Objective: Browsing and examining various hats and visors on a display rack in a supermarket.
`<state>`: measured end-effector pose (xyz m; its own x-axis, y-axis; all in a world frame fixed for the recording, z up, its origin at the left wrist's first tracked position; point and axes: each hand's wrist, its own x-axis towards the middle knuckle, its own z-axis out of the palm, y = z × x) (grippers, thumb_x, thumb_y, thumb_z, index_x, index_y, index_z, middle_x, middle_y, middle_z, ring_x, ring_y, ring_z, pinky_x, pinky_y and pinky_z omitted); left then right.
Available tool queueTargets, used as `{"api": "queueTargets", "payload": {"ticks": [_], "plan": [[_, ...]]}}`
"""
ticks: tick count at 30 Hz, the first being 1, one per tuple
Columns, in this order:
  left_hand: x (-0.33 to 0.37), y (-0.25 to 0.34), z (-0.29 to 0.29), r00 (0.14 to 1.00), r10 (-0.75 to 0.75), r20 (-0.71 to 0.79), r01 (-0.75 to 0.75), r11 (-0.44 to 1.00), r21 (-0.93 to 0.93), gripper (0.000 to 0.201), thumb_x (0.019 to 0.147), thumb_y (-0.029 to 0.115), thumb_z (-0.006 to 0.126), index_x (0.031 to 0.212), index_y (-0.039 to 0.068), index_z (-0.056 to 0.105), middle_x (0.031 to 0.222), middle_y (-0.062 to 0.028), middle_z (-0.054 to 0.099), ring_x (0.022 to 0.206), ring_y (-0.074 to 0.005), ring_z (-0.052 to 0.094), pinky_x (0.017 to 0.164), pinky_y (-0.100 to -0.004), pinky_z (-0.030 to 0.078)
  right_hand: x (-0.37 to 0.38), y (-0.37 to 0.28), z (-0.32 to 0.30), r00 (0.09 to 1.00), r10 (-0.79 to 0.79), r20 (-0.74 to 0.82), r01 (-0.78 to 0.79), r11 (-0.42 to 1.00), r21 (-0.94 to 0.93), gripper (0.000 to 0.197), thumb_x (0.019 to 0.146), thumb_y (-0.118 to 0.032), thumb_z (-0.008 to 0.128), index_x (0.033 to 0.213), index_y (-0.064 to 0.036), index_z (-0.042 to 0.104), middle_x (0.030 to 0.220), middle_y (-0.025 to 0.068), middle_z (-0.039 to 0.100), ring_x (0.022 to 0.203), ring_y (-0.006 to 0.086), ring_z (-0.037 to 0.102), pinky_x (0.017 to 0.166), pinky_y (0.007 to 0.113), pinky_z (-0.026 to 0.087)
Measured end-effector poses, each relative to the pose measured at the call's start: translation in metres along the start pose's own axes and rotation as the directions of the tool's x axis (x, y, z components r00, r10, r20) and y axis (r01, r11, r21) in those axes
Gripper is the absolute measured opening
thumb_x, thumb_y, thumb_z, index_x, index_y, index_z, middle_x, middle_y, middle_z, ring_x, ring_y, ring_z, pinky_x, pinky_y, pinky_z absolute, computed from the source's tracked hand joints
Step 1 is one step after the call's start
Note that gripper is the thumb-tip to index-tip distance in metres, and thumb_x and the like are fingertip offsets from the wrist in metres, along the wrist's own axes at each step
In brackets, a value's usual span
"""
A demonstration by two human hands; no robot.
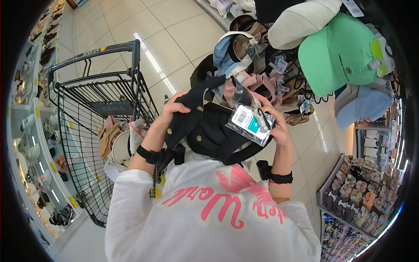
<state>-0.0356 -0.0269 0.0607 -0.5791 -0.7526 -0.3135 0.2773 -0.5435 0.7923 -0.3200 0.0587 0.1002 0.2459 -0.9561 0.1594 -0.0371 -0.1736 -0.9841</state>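
Note:
Against my chest I hold black hats [205, 137] with small gold emblems; they overlap, and I cannot tell how many there are. My left hand [176, 110] is closed round the black brim on the left, thumb on top. On the other side my right hand [276, 124] grips the black hats' edge beside a clear plastic sleeve. A white and teal price tag [248, 118] with a barcode and a clear hanger clip lie over the fabric there. Just beyond hang pink hats [262, 85] and a light blue hat [224, 54] on the rack.
A black wire shopping cart [102, 105] stands at my left, with tan and cream hats [120, 146] inside. A green cap [336, 56] and a white cap [301, 22] jut from the rack at right. Shelves [32, 131] line the far left; a goods bin [358, 192] stands lower right.

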Motion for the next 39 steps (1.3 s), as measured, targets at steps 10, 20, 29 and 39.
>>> {"api": "queueTargets", "payload": {"ticks": [10, 20, 29, 39], "plan": [[0.024, -0.009, -0.012, 0.989, -0.043, -0.138, 0.024, 0.990, -0.137, 0.038, 0.067, 0.014, 0.052, 0.101, -0.003, 0.053, 0.085, -0.0109, 0.059, 0.070, -0.0176, 0.059, 0.061, -0.0262, 0.049, -0.045, 0.014, -0.010, 0.891, 0.165, -0.424, -0.146, 0.986, 0.076, 0.049, 0.063, -0.014, 0.056, 0.109, 0.0039, 0.050, 0.109, 0.0083, 0.052, 0.101, 0.0176, 0.049, 0.091, 0.029, 0.034], [0.035, -0.007, -0.010, 0.987, -0.030, -0.155, 0.014, 0.995, -0.097, 0.027, 0.073, 0.019, 0.055, 0.089, -0.003, 0.059, 0.074, -0.0102, 0.062, 0.059, -0.0165, 0.060, 0.052, -0.0247, 0.049, -0.070, 0.027, -0.026, 0.793, 0.216, -0.570, -0.093, 0.967, 0.238, 0.052, 0.068, -0.014, 0.057, 0.116, 0.0037, 0.046, 0.109, 0.0091, 0.052, 0.102, 0.0177, 0.050, 0.090, 0.029, 0.035], [0.037, -0.007, -0.003, 0.996, -0.001, -0.094, -0.002, 1.000, -0.028, 0.040, 0.082, 0.026, 0.053, 0.110, -0.002, 0.047, 0.099, -0.0092, 0.057, 0.086, -0.0142, 0.057, 0.076, -0.0259, 0.046, -0.092, 0.026, -0.034, 0.675, 0.188, -0.714, 0.092, 0.938, 0.334, 0.052, 0.069, -0.007, 0.056, 0.119, 0.0036, 0.043, 0.114, 0.0128, 0.050, 0.102, 0.0211, 0.051, 0.090, 0.031, 0.038], [0.043, -0.018, -0.003, 0.869, 0.454, 0.196, -0.464, 0.612, 0.641, 0.039, 0.082, 0.003, 0.043, 0.121, 0.007, 0.048, 0.117, -0.0091, 0.048, 0.113, -0.0242, 0.039, 0.100, -0.0303, 0.024, -0.065, -0.008, -0.028, 0.904, -0.278, -0.325, 0.325, 0.941, 0.097, 0.045, 0.059, -0.029, 0.065, 0.091, 0.0014, 0.055, 0.080, 0.0090, 0.054, 0.073, 0.0223, 0.044, 0.077, 0.042, 0.032]]}}
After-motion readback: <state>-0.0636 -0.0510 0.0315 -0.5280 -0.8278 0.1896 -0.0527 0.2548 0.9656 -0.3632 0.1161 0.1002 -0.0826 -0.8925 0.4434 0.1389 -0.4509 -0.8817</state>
